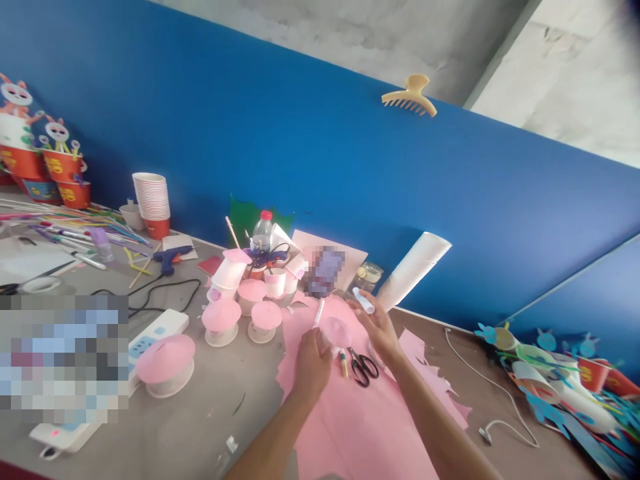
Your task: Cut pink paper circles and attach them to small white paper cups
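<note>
The left hand [314, 360] has its fingers curled in against the left side of a pink-topped piece [337, 331], holding it over the pink paper [370, 427]; its round disc faces up, slightly tilted, while the body below is mostly hidden. A slim white stick [319, 312] points from beside those fingers toward the far side and slightly right; whether they grip it, I cannot tell. Just to the right, the right hand [379, 328] has its fingers bent closed on a small white tube [363, 301], whose long axis slants from far left to near right. Scissors [364, 367] lie on the paper, near side, between the forearms. Several cups with pink discs [221, 315] stand left on the bench [215, 407]. Beyond are a red-capped clear bottle [263, 233] and a lidded jar [371, 273], its contents unclear. A nested white stack [415, 270] leans up to the right; far left, nested paper cups [151, 195] rise upright from a red cup [158, 229].
</note>
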{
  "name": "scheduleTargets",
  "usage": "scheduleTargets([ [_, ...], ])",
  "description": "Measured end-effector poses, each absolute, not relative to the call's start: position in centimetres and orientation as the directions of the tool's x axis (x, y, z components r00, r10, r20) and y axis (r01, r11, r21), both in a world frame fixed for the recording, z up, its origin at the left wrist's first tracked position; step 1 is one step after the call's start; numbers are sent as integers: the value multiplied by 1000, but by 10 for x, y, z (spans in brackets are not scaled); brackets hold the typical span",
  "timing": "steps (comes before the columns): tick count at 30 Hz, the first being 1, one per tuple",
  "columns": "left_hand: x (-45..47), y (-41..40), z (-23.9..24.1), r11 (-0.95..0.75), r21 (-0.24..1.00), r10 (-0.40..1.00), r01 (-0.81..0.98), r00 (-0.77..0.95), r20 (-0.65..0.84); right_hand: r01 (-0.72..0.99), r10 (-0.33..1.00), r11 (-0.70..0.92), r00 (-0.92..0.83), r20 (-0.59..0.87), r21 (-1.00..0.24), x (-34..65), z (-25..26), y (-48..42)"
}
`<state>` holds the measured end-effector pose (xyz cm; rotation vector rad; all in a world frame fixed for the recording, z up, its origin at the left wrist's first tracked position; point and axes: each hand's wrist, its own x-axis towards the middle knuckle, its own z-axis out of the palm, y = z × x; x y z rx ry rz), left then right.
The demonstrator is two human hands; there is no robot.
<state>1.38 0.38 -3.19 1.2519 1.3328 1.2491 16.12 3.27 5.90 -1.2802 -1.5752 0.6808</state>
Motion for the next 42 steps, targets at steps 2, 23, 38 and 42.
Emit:
scheduleTargets([
  [2, 13, 3, -31, -33, 996, 993, 79, -113, 42, 317, 938, 275, 117, 325, -908, 169, 51, 26],
  [23, 6, 5, -7, 76, 930, 990, -359, -80, -112, 476, 906, 386, -36, 421, -790, 145, 8, 11],
  [38, 6, 7, -8, 129, 925, 982, -358, -86, -170, 478, 875, 459, -94, 476, -749, 142, 3, 11],
  [42, 6, 7, -8, 118, 929, 980, -350, -108, -165, 478, 884, 441, -88, 458, -760, 142, 1, 11],
])
